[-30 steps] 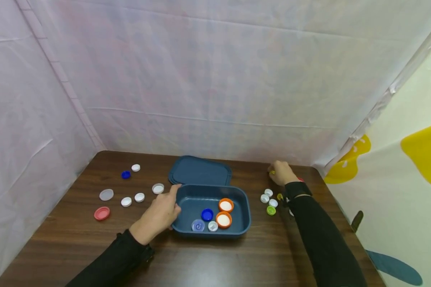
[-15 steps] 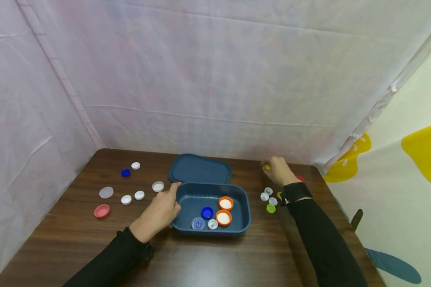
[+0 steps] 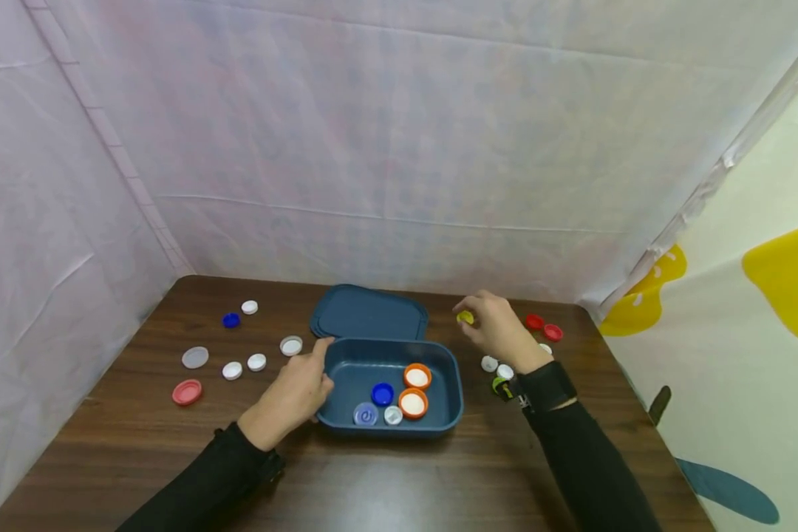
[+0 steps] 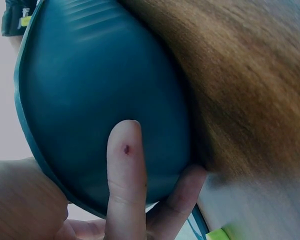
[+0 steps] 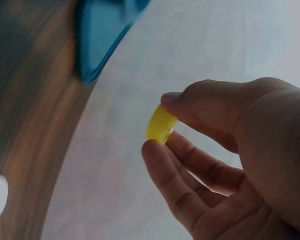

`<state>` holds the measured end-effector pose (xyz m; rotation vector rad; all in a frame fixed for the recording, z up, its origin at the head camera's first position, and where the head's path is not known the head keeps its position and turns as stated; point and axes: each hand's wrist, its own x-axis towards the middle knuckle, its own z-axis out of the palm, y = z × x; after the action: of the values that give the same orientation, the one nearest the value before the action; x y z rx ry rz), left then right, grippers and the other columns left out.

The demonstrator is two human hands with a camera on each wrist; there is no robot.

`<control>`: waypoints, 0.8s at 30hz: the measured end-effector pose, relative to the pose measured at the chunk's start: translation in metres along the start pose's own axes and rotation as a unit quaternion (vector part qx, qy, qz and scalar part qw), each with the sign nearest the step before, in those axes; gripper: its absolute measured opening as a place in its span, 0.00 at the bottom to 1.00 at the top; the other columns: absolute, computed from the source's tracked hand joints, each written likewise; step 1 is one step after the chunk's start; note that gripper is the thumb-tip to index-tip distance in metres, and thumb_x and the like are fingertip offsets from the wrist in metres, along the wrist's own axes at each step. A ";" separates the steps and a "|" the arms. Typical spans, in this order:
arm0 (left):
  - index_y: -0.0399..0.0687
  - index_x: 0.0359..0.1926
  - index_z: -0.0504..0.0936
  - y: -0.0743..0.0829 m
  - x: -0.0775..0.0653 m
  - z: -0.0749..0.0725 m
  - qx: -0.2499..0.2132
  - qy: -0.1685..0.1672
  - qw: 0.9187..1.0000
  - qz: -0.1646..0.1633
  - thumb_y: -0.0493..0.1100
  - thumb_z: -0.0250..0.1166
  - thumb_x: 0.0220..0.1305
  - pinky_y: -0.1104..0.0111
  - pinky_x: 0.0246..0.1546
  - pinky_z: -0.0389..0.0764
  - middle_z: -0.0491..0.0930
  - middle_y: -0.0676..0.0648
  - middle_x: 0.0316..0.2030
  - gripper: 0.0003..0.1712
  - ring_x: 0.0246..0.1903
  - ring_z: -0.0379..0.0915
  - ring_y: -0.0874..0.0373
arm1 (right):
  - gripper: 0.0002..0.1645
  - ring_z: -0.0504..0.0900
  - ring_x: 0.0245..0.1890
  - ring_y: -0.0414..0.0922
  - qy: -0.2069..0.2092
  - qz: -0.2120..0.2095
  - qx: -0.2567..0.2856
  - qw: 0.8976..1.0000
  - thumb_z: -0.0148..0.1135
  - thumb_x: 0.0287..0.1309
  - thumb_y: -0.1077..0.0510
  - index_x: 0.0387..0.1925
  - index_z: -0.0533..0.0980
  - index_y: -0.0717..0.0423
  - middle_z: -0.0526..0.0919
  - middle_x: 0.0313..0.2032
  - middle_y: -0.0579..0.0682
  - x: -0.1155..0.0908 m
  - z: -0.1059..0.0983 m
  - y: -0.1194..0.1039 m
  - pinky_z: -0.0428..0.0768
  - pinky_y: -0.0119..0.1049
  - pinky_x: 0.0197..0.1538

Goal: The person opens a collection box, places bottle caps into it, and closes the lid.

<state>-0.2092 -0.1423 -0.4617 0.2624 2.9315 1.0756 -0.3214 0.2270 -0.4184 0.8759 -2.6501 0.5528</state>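
Note:
My left hand point(image 3: 294, 393) holds the left end of a dark blue rectangular container point(image 3: 456, 384), its index finger at the rim. In the left wrist view, fingers point(image 4: 126, 165) lie against the container's outer wall point(image 4: 105, 90). Inside the container are two orange caps with white middles point(image 3: 413, 404), a blue cap point(image 3: 382, 394), a pale violet-blue cap point(image 3: 366, 414) and a small white cap point(image 3: 393, 415). My right hand point(image 3: 499, 329) pinches a yellow bottle cap point(image 5: 161, 124) between thumb and fingertips, raised off the table, right of the container's lid.
The dark blue lid point(image 3: 369, 312) lies behind the container. Left on the wooden table point(image 3: 386, 480) are several white caps point(image 3: 256, 362), a blue cap point(image 3: 230, 320) and a pinkish-red lid point(image 3: 187, 392). Right are two red caps point(image 3: 553, 332), white caps point(image 3: 488, 363) and a partly hidden green cap point(image 3: 499, 384).
My right hand has moved left with the yellow cap, away from the far right of the table, uncovering the red caps. The left hand stays at the container.

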 end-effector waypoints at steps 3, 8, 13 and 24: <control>0.34 0.88 0.63 0.000 0.001 0.000 0.000 -0.003 1.000 -0.001 0.26 0.61 0.73 0.68 0.13 0.84 0.81 0.41 0.33 0.44 0.14 0.79 0.60 | 0.12 0.87 0.39 0.49 -0.003 -0.003 0.003 1.000 0.80 0.68 0.68 0.52 0.92 0.60 0.90 0.44 0.58 -0.007 0.001 -0.018 0.90 0.42 0.42; 0.33 0.88 0.62 0.000 0.001 0.000 0.002 -0.006 1.000 -0.004 0.26 0.60 0.73 0.68 0.14 0.84 0.82 0.40 0.34 0.44 0.14 0.79 0.59 | 0.11 0.86 0.38 0.46 -0.021 -0.013 0.015 1.000 0.82 0.68 0.66 0.50 0.92 0.58 0.90 0.45 0.56 -0.022 0.006 -0.044 0.90 0.36 0.41; 0.33 0.88 0.62 0.001 0.000 0.000 -0.001 -0.008 1.000 -0.012 0.27 0.60 0.74 0.67 0.14 0.84 0.82 0.40 0.34 0.44 0.13 0.79 0.59 | 0.12 0.87 0.40 0.46 -0.081 -0.015 0.027 0.996 0.82 0.68 0.66 0.51 0.92 0.57 0.90 0.47 0.54 -0.035 0.010 -0.064 0.90 0.32 0.43; 0.31 0.86 0.64 0.000 -0.001 0.000 0.008 0.006 1.000 0.010 0.26 0.60 0.72 0.69 0.13 0.82 0.82 0.42 0.31 0.43 0.12 0.78 0.61 | 0.12 0.89 0.42 0.49 -0.186 -0.037 0.057 0.980 0.81 0.69 0.67 0.52 0.91 0.58 0.89 0.47 0.55 -0.047 0.011 -0.080 0.88 0.30 0.43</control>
<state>-0.2082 -0.1422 -0.4614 0.2861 2.9568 1.0593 -0.2370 0.1868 -0.4249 1.2118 -2.9215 0.5763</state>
